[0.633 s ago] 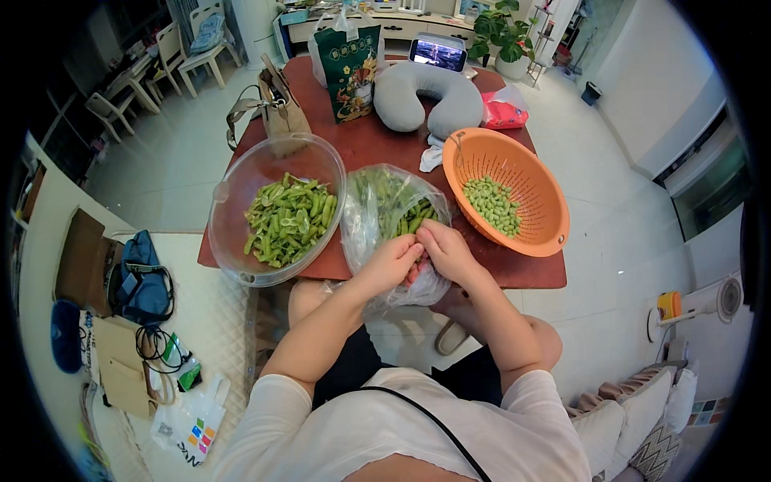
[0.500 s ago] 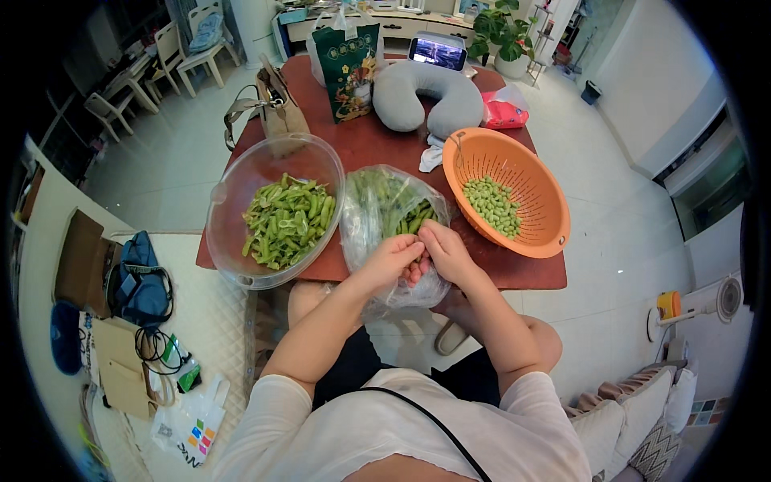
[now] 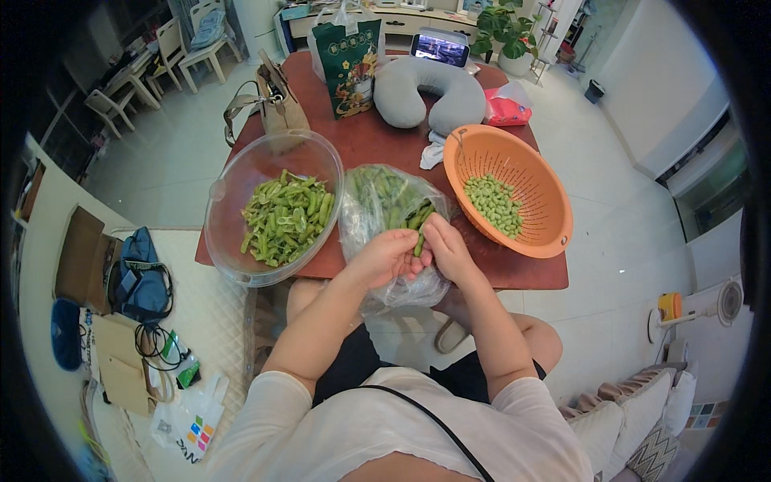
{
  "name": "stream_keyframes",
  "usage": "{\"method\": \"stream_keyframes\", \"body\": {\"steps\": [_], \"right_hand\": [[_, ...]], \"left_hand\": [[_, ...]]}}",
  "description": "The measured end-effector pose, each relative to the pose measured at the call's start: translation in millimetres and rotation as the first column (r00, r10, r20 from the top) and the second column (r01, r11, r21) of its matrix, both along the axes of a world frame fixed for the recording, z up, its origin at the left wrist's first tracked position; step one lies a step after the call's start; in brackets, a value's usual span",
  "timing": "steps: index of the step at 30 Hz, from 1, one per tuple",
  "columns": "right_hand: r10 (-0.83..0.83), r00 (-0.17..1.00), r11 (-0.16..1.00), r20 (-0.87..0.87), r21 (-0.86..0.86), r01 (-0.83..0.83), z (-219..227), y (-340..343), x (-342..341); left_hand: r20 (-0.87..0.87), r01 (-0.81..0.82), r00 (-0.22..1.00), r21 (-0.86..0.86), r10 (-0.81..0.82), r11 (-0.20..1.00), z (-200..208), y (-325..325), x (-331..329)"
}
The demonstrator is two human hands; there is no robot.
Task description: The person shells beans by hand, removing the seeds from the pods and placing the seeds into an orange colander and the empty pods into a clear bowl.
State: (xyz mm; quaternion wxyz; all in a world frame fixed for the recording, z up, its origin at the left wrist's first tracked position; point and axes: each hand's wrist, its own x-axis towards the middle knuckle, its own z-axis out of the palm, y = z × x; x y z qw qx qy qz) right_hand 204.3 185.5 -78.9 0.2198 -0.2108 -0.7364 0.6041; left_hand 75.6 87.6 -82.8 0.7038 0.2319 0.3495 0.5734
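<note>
Your left hand (image 3: 391, 253) and right hand (image 3: 446, 247) meet at the fingertips, pinched together on a slender, bumpy green pod (image 3: 420, 240) just over the near side of a crinkled, see-through plastic bag (image 3: 361, 229) of plump pods. To your left, a smooth, clear round bowl (image 3: 226, 221) holds a loose heap of flattened green husks (image 3: 287, 218), while to your right an orange plastic colander (image 3: 548, 193), its wall pierced with slots, cradles smooth oval beans (image 3: 493, 206) on the reddish-brown tabletop (image 3: 365, 145).
</note>
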Motion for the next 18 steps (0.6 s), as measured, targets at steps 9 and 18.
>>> {"method": "stream_keyframes", "body": {"steps": [9,18], "right_hand": [[-0.050,0.991,0.992,-0.122,0.112,0.064,-11.7,2.3,-0.2],[-0.061,0.993,0.988,-0.104,0.135,0.075,-11.4,0.7,-0.7]], "left_hand": [[-0.158,-0.139,0.976,0.071,0.148,0.988,1.5,2.8,11.9],[-0.211,-0.095,0.970,0.124,0.120,0.988,-6.4,3.1,8.2]]}}
